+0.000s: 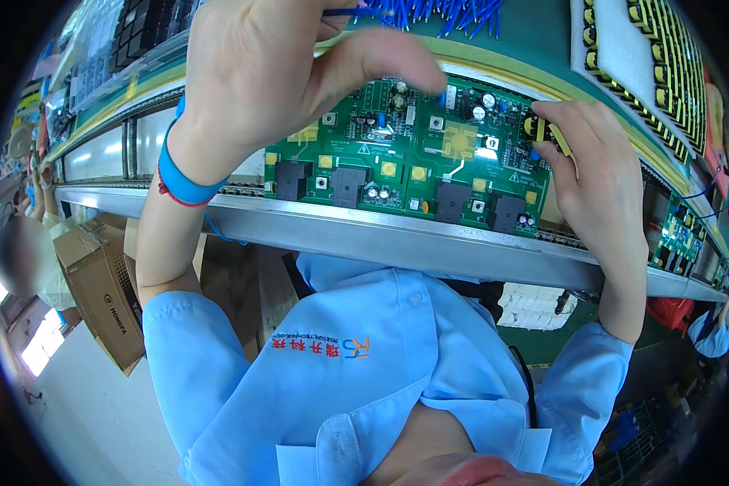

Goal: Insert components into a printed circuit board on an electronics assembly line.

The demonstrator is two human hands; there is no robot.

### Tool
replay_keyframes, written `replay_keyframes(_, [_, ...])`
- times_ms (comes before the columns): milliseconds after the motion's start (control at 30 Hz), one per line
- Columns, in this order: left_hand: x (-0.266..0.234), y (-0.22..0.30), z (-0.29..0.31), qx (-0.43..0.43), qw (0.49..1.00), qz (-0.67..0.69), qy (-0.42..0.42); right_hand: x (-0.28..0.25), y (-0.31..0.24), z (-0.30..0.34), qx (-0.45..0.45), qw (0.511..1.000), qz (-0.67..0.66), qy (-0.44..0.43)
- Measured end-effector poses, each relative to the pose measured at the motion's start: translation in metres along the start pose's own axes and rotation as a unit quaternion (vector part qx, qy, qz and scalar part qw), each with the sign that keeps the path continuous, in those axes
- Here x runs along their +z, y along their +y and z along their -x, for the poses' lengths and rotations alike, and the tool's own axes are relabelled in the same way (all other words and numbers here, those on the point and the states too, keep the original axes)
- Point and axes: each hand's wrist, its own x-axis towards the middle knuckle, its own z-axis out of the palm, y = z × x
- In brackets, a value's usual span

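Below my hands, a green circuit board panel (364, 150) lies on the conveyor rail, carrying black relays, silver capacitors and yellow pads. At its right end my right hand (591, 162) grips a small black-and-yellow transformer (535, 127) between thumb and fingers, at the board's edge. My left hand (259, 73) hovers over the board's upper left, its thumb stretched rightward and blurred. A blue wire (352, 11) pokes out beside the curled fingers of that hand, which seem to hold it; most fingertips are out of view. A blue wrist strap (188, 174) circles my left wrist.
Loose blue wires (454, 12) are heaped beyond the board. Rows of black-and-yellow transformers (664, 81) stand on white foam at the far right. Along the near side runs a metal rail (340, 223). Another board (680, 239) sits farther right; a cardboard box (101, 283) stands at left.
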Motion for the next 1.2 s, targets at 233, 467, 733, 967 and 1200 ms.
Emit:
replay_keyframes(233, [0.106,-0.053,-0.012,0.264,0.803,0.342,0.410,-0.003,-0.001,-0.006,0.036,0.998,-0.048,-0.029])
replay_keyframes(467, [0.038,-0.055,0.059,0.008,0.993,-0.101,0.053,-0.030,0.002,-0.002,0.147,0.946,-0.288,-0.021])
replay_keyframes(733, [0.044,-0.061,0.061,-0.020,0.997,-0.047,0.050,-0.025,0.004,-0.012,0.147,0.908,-0.383,-0.081])
replay_keyframes(967, [0.047,-0.065,0.056,0.055,0.993,-0.104,0.011,-0.012,-0.002,-0.017,0.167,0.895,-0.407,-0.069])
replay_keyframes(1200, [0.047,-0.061,0.051,0.085,0.989,-0.124,-0.004,0.002,0.012,-0.023,0.121,0.898,-0.417,-0.072])
